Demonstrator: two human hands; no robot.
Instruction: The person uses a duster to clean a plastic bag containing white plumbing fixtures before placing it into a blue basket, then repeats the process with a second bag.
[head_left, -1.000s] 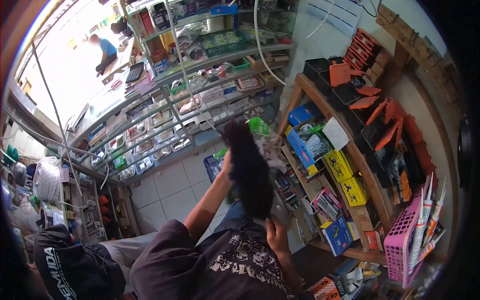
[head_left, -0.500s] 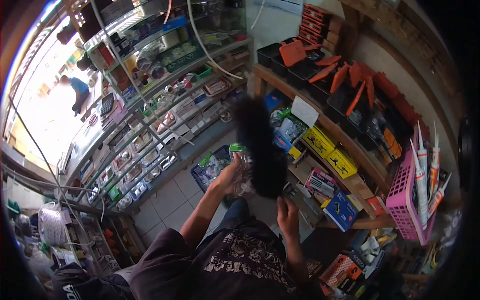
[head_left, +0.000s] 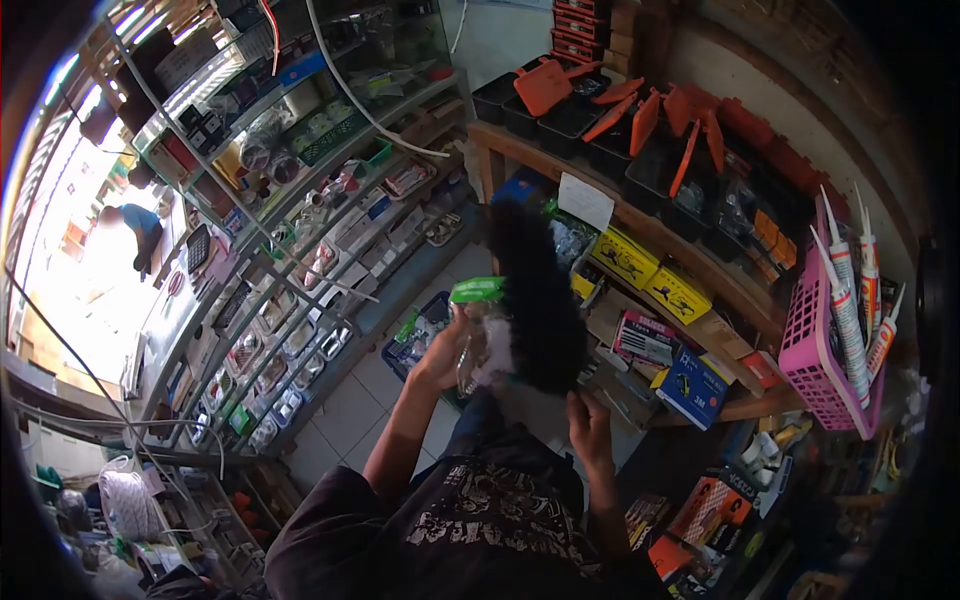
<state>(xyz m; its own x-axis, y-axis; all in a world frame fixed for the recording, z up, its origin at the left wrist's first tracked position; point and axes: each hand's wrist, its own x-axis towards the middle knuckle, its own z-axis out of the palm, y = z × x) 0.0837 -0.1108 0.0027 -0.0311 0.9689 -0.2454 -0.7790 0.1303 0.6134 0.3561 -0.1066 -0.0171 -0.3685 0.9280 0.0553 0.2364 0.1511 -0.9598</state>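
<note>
My left hand point(head_left: 443, 352) is closed around a clear plastic packet with a green header point(head_left: 478, 290), held upright in front of my body. What is inside the packet is hard to make out. In my right hand point(head_left: 590, 425) is a black fluffy duster point(head_left: 540, 300), gripped at its lower end, its handle mostly hidden by my fingers. The duster's head stands upright just right of the packet and overlaps its edge in view. Below and behind my left hand, a blue basket point(head_left: 394, 364) with packaged goods sits on the tiled floor.
Shelves of small packaged goods point(head_left: 300, 310) line the left. On the right are yellow boxes point(head_left: 625, 258), a blue box point(head_left: 695, 388), black bins with orange lids point(head_left: 540, 88), and a pink basket point(head_left: 800, 345) with sealant tubes point(head_left: 845, 290). A person point(head_left: 140, 225) leans at the far-left counter.
My left hand has brought the packet slightly left, and its green header now shows more fully. The duster has swung a little right and down. The camera view has shifted slightly.
</note>
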